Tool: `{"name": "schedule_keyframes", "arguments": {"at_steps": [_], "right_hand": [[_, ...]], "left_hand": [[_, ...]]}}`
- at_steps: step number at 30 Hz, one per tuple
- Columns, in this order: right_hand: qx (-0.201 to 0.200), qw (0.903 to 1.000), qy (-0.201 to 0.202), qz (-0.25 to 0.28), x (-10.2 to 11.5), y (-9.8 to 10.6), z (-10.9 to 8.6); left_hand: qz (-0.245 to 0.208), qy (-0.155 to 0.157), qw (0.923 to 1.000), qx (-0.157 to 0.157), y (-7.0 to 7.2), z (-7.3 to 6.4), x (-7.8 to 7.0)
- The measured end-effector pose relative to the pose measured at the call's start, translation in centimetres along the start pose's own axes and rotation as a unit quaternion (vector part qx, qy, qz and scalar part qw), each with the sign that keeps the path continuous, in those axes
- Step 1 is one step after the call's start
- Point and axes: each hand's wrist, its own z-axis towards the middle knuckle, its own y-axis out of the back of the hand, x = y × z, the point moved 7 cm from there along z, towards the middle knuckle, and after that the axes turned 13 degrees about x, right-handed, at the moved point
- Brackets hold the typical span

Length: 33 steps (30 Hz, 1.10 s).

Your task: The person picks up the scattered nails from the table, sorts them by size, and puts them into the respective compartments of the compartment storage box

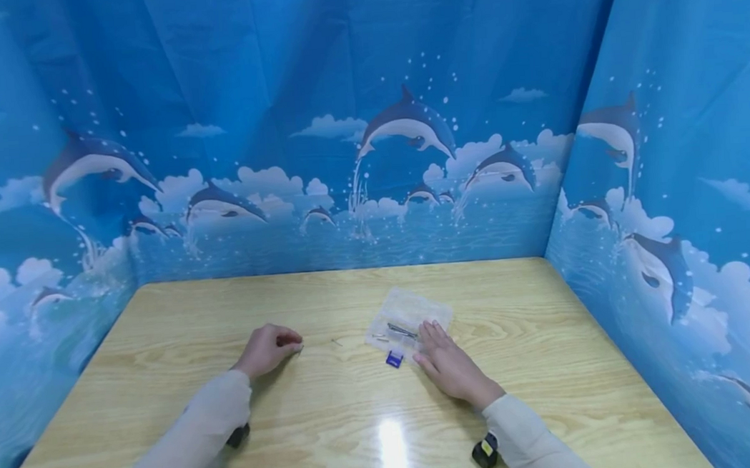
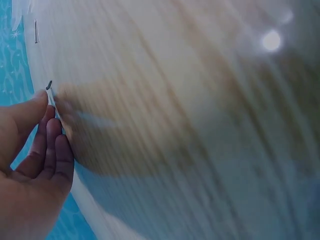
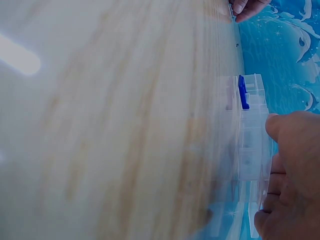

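Note:
My left hand [image 1: 272, 349] pinches a small, thin metal piece with a dark bent tip [image 2: 49, 85] between thumb and fingertips, just above the wooden table; its exact kind is too small to tell. A similar thin metal piece [image 1: 336, 342] lies on the table to its right. My right hand [image 1: 450, 365] rests with fairly straight fingers on the right side of a clear plastic compartment box [image 1: 411, 305], its thumb at the near edge. The box has a blue latch [image 1: 394, 359] at the front. A dark slim metal tool [image 1: 402, 330] and small light pieces [image 1: 379, 337] show inside it.
The wooden table [image 1: 335, 422] ends against a blue curtain [image 1: 264, 112] printed with dolphins at the back and both sides. A bright light reflection lies on the table's near middle. Dark camera mounts [image 1: 485, 453] sit under both wrists.

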Motion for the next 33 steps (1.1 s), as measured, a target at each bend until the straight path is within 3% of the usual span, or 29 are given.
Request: {"name": "schedule_keyframes", "arguments": {"at_steps": [8, 15, 22, 33], "right_hand": [[0.005, 1.0000, -0.001, 0.002, 0.0, 0.0, 0.0], [0.008, 1.0000, -0.003, -0.001, 0.0, 0.0, 0.0], [0.006, 1.0000, 0.002, 0.002, 0.2, 0.1, 0.0], [0.004, 1.0000, 0.000, 0.001, 0.3, 0.3, -0.1]], "left_hand": [[-0.003, 0.001, 1.0000, -0.004, -0.1, -0.6, -0.1], [0.009, 0.006, 0.9990, -0.043, -0.6, -1.5, -0.5], [0.023, 0.003, 0.9968, -0.077, -0.4, -1.4, 0.0], [0.034, -0.021, 0.9961, -0.079, -0.2, -1.4, -0.4]]}}
